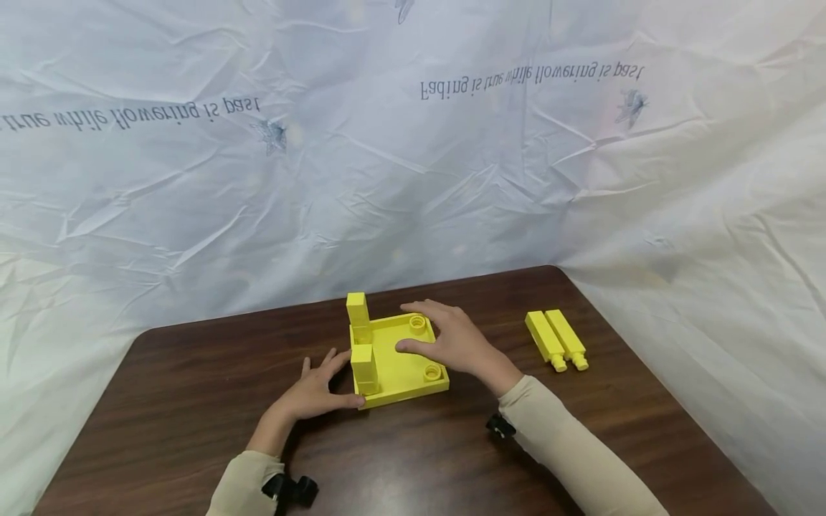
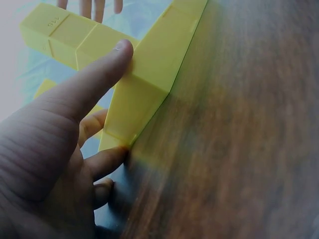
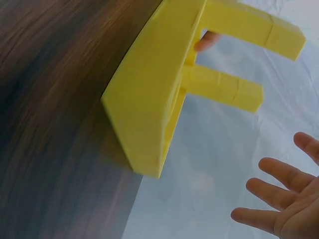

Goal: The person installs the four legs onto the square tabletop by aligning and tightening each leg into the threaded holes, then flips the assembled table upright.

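Observation:
A yellow square base [image 1: 396, 351] with a raised rim lies on the table. Two square yellow legs, a far one [image 1: 358, 315] and a near one [image 1: 365, 369], stand upright at its left corners. Round ringed sockets, one at the back [image 1: 417, 324] and one at the front [image 1: 432, 373], show at the right corners. My left hand [image 1: 312, 393] holds the base at its near left corner, thumb on the front wall and fingers along the left side. With fingers spread, my right hand [image 1: 454, 342] hovers over the right side of the base, holding nothing.
Two loose yellow legs with narrower knobbed ends, a left one [image 1: 545, 340] and a right one [image 1: 568, 338], lie side by side at the right of the brown table [image 1: 400, 459]. A white printed sheet [image 1: 361, 179] hangs behind the table.

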`<state>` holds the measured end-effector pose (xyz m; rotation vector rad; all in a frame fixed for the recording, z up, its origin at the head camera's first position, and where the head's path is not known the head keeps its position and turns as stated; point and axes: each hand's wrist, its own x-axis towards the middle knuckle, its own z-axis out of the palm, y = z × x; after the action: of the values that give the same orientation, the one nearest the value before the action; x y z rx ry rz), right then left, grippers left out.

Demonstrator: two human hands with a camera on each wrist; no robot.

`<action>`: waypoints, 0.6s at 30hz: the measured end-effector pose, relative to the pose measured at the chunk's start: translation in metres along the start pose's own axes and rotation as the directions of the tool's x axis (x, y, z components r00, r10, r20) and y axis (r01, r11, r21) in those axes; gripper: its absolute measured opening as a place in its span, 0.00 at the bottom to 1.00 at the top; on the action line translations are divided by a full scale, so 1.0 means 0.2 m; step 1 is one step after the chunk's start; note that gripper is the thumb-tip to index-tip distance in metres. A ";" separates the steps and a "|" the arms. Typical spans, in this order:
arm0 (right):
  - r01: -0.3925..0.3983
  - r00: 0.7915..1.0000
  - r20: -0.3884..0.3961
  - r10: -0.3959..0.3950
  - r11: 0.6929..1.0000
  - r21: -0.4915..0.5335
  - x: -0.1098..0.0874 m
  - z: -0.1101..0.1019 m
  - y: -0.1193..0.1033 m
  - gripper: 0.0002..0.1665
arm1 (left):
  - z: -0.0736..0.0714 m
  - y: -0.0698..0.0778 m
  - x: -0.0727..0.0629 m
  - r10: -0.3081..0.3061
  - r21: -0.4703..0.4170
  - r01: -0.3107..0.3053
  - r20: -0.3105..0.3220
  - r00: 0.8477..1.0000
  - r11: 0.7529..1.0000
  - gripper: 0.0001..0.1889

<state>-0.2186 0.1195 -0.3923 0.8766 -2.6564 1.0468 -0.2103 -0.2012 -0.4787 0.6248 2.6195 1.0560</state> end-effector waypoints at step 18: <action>-0.115 0.993 0.008 0.117 0.985 -0.127 -0.08 -0.12 0.15 0.49 | 0.00 0.00 -0.01 0.025 -0.018 -0.025 -0.002 1.000 1.000 0.54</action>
<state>-0.2242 0.1609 -0.3973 0.7160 -2.7808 0.8863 -0.2091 -0.2027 -0.4783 0.6542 2.6072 1.0874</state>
